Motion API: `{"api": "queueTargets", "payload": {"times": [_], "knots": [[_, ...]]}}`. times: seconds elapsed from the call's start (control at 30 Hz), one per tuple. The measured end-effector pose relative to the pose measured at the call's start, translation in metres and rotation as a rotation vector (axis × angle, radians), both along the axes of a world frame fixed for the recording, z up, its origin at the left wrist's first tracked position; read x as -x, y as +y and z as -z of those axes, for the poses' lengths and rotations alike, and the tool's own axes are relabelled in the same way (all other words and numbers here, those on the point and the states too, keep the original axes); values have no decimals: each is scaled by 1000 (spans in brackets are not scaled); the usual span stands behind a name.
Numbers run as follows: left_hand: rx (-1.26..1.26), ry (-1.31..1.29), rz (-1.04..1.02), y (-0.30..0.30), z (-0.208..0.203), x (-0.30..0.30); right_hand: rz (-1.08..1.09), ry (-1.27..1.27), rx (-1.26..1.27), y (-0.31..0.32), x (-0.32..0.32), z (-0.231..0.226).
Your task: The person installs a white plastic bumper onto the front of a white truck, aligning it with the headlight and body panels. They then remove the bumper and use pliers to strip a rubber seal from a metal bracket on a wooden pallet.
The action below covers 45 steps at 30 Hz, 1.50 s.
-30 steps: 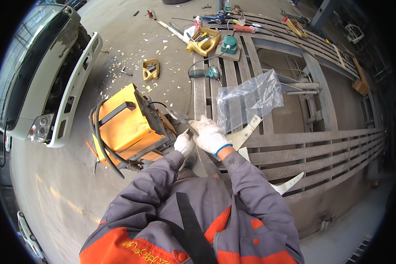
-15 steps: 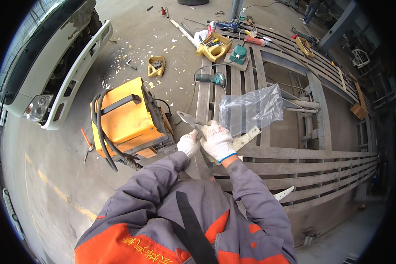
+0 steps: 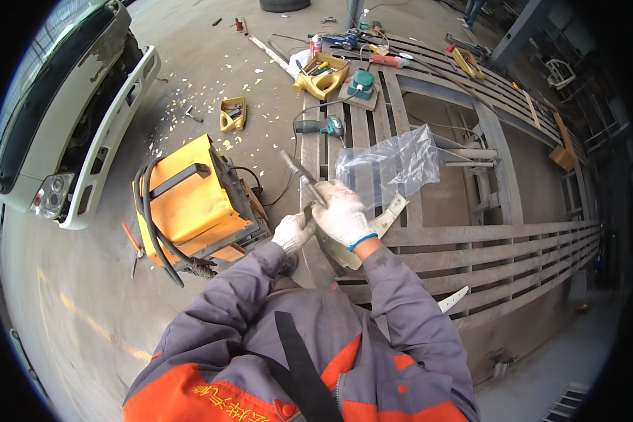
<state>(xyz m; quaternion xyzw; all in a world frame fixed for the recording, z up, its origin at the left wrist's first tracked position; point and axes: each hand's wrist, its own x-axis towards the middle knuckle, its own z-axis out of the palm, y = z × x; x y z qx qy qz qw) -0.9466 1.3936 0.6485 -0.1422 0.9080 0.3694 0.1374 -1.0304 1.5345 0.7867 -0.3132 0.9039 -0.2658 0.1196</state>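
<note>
My right hand, in a white knit glove with a blue cuff edge, is closed around a grey metal tool. The tool is long and narrow from this side and points away from me, up and to the left; its exact kind does not show. Just left of and below it, my left hand, also gloved, is closed with the thumb up. A dark piece at its fingers is too small and covered to name. Beneath the right hand, a pale curved panel piece lies on the slatted metal bench.
A clear plastic bag, green cordless drill, green sander and cut yellow jug of tools lie on the bench. A yellow machine with black cables stands at left. A white vehicle front is beyond it.
The metal tool has turned, from showing a broad flat face with a hole to a narrow side. My left hand has dropped slightly away from the right. The view has shifted a little.
</note>
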Motion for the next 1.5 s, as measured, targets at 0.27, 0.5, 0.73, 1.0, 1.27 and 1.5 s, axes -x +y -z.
{"api": "queueTargets", "payload": {"times": [0.27,0.5,0.73,1.0,1.27,1.5], "knots": [[-58,22,-65,-3,3,-11,260,-647,41,82,-47,94],[-93,149,-95,-11,43,-11,289,-926,92,88,-79,120],[-101,184,-135,-16,63,-8,256,-931,54,87,-77,81],[-69,131,-140,-14,55,-7,207,-922,52,86,-73,80],[-151,-29,-145,-7,20,-4,100,-591,-72,84,-72,106],[-11,112,-193,-7,56,-1,179,-715,101,93,-75,112]]}}
